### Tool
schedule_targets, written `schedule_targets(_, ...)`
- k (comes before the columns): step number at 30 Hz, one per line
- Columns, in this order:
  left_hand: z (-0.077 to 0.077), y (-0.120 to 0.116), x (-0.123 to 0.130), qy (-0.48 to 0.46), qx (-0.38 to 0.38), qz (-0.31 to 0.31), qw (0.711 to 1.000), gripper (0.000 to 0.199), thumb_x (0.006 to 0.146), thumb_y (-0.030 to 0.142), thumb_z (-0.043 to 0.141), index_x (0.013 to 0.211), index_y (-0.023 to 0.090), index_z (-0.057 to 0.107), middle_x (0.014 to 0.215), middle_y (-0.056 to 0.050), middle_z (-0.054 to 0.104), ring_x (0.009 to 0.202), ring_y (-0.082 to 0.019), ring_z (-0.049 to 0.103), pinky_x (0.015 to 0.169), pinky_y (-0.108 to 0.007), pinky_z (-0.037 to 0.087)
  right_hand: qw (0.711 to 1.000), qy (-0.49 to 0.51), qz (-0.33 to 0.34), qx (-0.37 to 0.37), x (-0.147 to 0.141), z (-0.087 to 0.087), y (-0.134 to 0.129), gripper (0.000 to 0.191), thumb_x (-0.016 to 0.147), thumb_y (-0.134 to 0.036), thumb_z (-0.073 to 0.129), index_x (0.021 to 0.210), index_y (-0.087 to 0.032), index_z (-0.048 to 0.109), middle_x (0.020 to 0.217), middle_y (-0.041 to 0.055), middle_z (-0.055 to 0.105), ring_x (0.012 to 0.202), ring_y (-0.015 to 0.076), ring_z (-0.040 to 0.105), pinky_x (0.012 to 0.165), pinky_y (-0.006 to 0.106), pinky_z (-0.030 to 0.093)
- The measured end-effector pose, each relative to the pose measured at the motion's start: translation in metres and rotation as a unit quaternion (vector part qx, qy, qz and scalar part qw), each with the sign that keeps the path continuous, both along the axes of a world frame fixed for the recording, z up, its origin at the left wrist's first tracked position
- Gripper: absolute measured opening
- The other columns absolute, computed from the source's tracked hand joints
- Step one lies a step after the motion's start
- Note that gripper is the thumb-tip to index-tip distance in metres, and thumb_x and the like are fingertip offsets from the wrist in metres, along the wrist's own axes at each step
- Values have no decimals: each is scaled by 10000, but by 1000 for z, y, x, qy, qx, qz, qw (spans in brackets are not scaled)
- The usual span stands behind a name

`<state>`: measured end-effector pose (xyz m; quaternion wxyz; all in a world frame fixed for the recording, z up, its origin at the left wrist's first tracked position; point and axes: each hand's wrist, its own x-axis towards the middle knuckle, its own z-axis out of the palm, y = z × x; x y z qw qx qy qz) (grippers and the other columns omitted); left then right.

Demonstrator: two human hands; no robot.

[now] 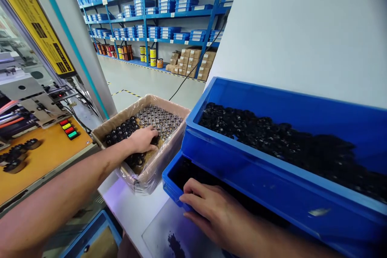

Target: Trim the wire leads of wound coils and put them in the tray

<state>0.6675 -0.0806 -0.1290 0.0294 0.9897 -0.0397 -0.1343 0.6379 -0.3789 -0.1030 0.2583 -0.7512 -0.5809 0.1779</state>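
Observation:
My left hand (144,141) reaches into a cardboard box (178,137) lined with clear plastic. Its fingers are bent down around a small black round part (155,140), mostly hidden beneath them. Black round parts (123,129) fill the box's left side, and rows of small clear and metallic-looking pieces (160,119) cover its far side. My right hand (211,205) is at the front edge of the lower blue bin (172,181), thumb and fingers curled together. Whatever those fingers hold, if anything, is hidden.
A larger blue bin (256,151) of black parts (242,125) sits above the lower one on the white table (133,213). At left stands a machine with an orange worktop (45,157), coloured buttons (69,129) and several black parts. Blue shelving (181,14) lines the background.

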Motion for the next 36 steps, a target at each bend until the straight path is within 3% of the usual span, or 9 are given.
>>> schedule_targets(4, 6, 10, -6, -14, -28, 19, 999, 471, 768, 369, 784, 1142, 134, 620, 1152, -99, 652, 1018, -223, 636, 895, -400, 530, 1000, 0, 0, -1, 1, 1, 2, 125, 894, -141, 610, 1008, -179, 645, 1020, 38, 618, 831, 154, 604, 688, 278, 459)
schedule_targets(11, 3, 4, -20, -26, -7, 71, 997, 280, 890, 377, 655, 1051, 149, 636, 979, -57, 681, 884, -190, 653, 806, -389, 548, 1000, 2, 1, -7, 0, 1, 1, 108, 899, -145, 602, 994, -170, 647, 1012, 43, 616, 822, 153, 603, 675, 273, 453)
schedule_targets(16, 8, -1, -22, -21, 1, 40, 999, 194, 900, 341, 640, 941, 152, 658, 946, -51, 687, 914, -192, 648, 839, -393, 534, 1000, 3, 4, -13, 1, 2, 0, 110, 899, -148, 600, 993, -171, 650, 1007, 41, 616, 827, 154, 605, 680, 274, 457)
schedule_targets(23, 14, -7, -24, -30, 22, 7, 999, 226, 848, 210, 643, 1064, 141, 645, 995, -89, 685, 970, -241, 650, 868, -416, 528, 1000, 2, 4, -16, 1, 2, 1, 120, 895, -148, 606, 1003, -163, 656, 1025, 48, 617, 835, 164, 618, 690, 287, 474)
schedule_targets(28, 22, -3, -31, -72, 3, -7, 997, 295, 886, 138, 523, 1144, 160, 665, 1105, -141, 655, 1049, -254, 640, 932, -375, 513, 1000, -1, 1, -21, 1, 4, 2, 99, 895, -141, 608, 980, -161, 654, 1034, 51, 621, 872, 173, 628, 721, 294, 497)
schedule_targets(33, 20, -9, -37, -34, 1, -49, 998, 113, 914, 208, 592, 933, 163, 694, 1028, -69, 695, 987, -190, 658, 907, -360, 529, 1000, -1, -2, -16, -1, 2, 3, 113, 889, -123, 600, 967, -187, 651, 1007, 39, 627, 857, 170, 641, 725, 291, 518)
schedule_targets(36, 13, -14, -38, -15, 33, -38, 999, 151, 919, 285, 625, 873, 149, 673, 1011, -59, 702, 996, -195, 648, 913, -415, 527, 1000, -13, -5, 13, -3, -2, 2, 142, 897, -108, 558, 963, -209, 635, 991, 35, 628, 825, 156, 654, 708, 272, 535)
